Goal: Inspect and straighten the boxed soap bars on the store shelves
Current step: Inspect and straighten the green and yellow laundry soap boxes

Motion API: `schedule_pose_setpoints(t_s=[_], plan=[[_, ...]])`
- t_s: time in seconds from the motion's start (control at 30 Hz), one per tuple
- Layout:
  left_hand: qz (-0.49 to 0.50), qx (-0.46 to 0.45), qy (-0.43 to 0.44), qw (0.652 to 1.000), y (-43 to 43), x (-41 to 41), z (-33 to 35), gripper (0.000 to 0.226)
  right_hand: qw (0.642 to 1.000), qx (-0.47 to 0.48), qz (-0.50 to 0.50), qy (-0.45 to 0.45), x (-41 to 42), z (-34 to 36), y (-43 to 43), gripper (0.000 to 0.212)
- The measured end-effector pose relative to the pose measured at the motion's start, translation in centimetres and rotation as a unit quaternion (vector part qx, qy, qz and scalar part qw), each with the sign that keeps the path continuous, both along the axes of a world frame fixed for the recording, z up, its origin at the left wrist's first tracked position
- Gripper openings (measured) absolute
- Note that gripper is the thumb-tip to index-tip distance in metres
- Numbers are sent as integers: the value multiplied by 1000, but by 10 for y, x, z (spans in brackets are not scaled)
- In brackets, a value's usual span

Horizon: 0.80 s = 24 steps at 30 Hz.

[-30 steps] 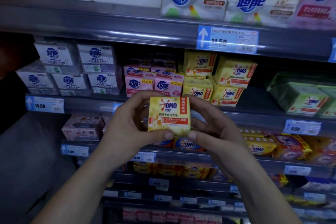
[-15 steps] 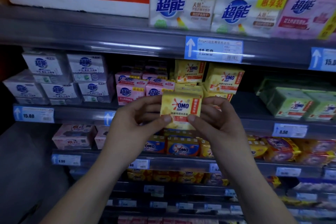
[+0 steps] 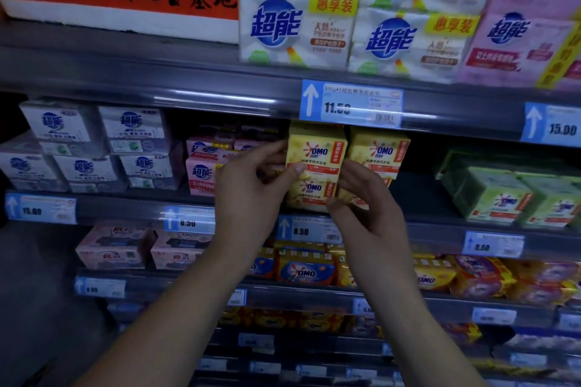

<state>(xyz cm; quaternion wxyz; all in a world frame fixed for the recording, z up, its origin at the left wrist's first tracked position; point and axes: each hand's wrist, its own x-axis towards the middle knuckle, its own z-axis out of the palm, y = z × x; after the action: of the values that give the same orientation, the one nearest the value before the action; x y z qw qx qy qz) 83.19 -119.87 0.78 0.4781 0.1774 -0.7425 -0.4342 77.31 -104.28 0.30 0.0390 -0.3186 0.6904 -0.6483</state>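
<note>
Both hands work at the shelf's point(image 3: 435, 237) front edge: the left hand point(image 3: 248, 195) pinches the upper soap box point(image 3: 317, 151); whether the right hand point(image 3: 367, 214) grips is unclear. Best squared flush over the lower box point(image 3: 309, 195).

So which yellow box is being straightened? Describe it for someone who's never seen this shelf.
Find the blue price label with a white arrow, starting 11.5. Directly below stand two stacks of yellow cardboard OMO soap boxes; it is the upper box of the left stack. Unlike its yellow neighbours, it is pinched by the left grip, beside the pink soap boxes.
</note>
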Motion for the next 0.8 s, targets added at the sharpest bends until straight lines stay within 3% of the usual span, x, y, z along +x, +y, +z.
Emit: schedule_pose_setpoints(t_s=[0.27, 0.6, 0.8], plan=[[42, -25, -49, 998, 1, -14, -1, 39, 998, 39, -1, 54, -9, -11, 4, 62], [66, -51, -59, 995, 3, -20, -3, 35, 998, 27, -24, 44, -13, -13, 2, 55], [4, -87, -83, 993, -1, -2, -9, 40, 998, -9, -59, 24, -8, -12, 1, 40]])
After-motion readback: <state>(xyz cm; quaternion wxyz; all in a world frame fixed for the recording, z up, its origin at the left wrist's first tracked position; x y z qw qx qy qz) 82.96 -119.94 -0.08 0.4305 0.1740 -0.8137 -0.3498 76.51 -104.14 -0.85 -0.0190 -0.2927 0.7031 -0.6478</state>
